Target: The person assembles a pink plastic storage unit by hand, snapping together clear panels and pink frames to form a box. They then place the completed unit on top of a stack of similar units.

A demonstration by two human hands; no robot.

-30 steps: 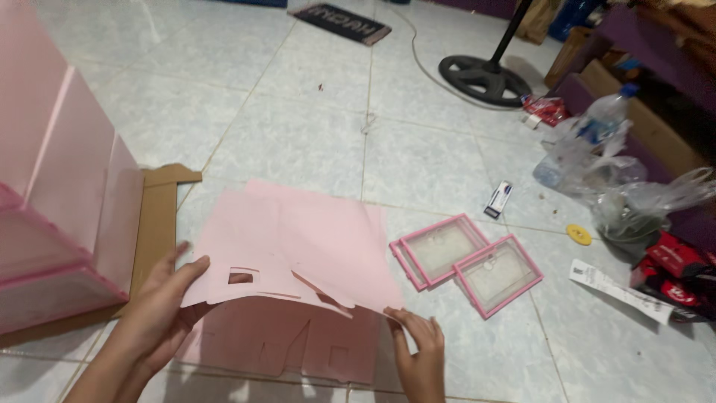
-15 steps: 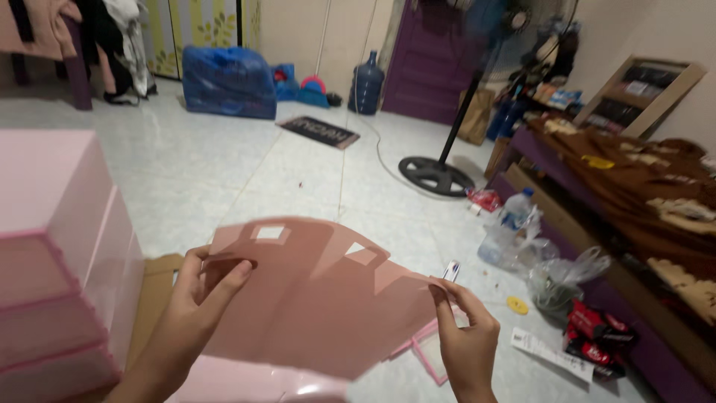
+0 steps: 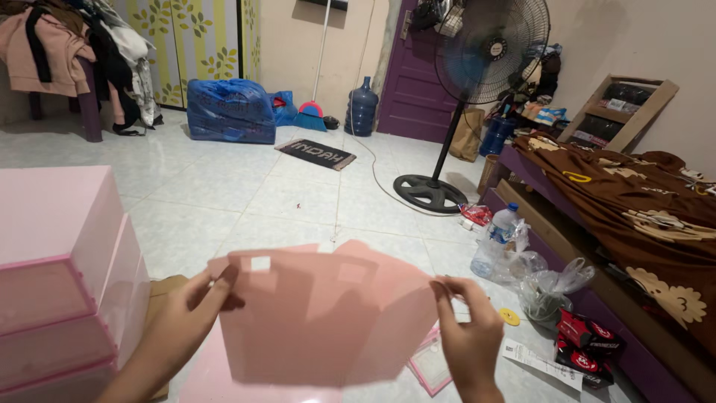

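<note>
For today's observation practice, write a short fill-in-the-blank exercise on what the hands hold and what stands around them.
1. Both hands, left hand and right hand, hold up a ___ plastic panel.
2. The drawer unit stands on the person's ___ side.
3. The standing fan is beside a ___ door.

Missing words: pink; left; purple

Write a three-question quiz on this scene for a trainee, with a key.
1. True or false: only the right hand holds the pink plastic panel.
2. What stands at the person's left? A. a blue water jug B. a pink drawer unit C. a broom
3. Fill in: the pedestal fan stands on the tiled ____.

Key:
1. False: the left hand pinches the panel's left edge and the right hand its right edge, lifting it clear of the floor.
2. B, the pink drawer unit.
3. floor.
</note>
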